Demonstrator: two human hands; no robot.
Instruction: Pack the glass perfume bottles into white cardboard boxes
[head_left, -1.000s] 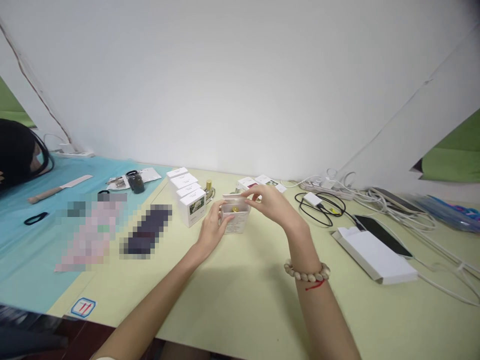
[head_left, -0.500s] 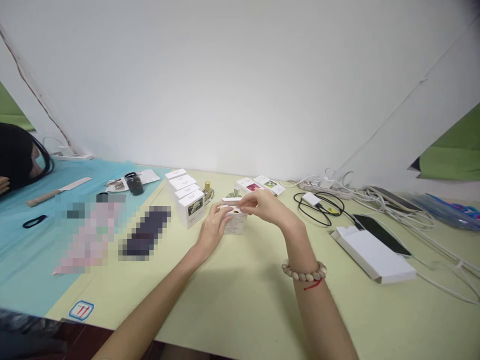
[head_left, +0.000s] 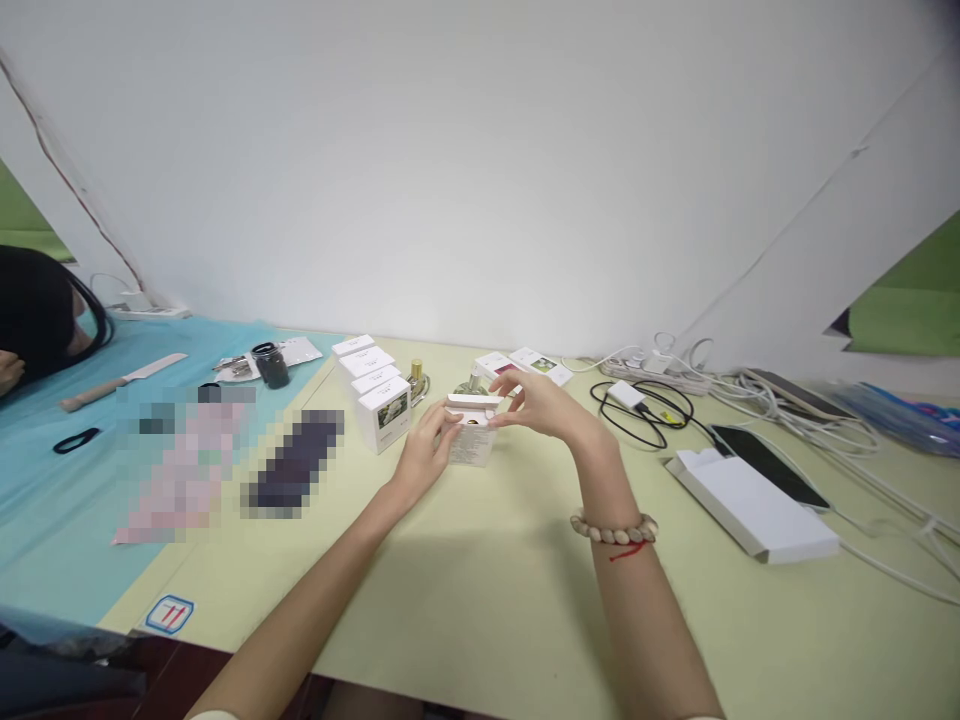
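A small white box (head_left: 470, 447) with printed text on its front stands upright on the table, its top flap (head_left: 471, 402) raised. My left hand (head_left: 426, 447) is closed on the box's left side, thumb at the front top edge. At the upper right corner, my right hand (head_left: 541, 408) has its thumb against the box and its bent fingers by the end of the flap. The box's inside is mostly hidden. Just behind it shows part of a glass bottle (head_left: 474, 380). To the left, several similar white boxes (head_left: 384, 418) stand in a row beside a gold-capped bottle (head_left: 416, 372).
Two flat white boxes (head_left: 541, 364) lie near the wall. Rightward are a black cable (head_left: 652, 440), a phone (head_left: 769, 465) and an open white carton (head_left: 757, 505). A knife (head_left: 124, 382), a dark jar (head_left: 271, 367) and a person's arm (head_left: 34, 320) are on the left.
The box's flap now stands more open, showing its inner edge. My right fingers have spread apart and shifted slightly right, while my left hand keeps its hold.
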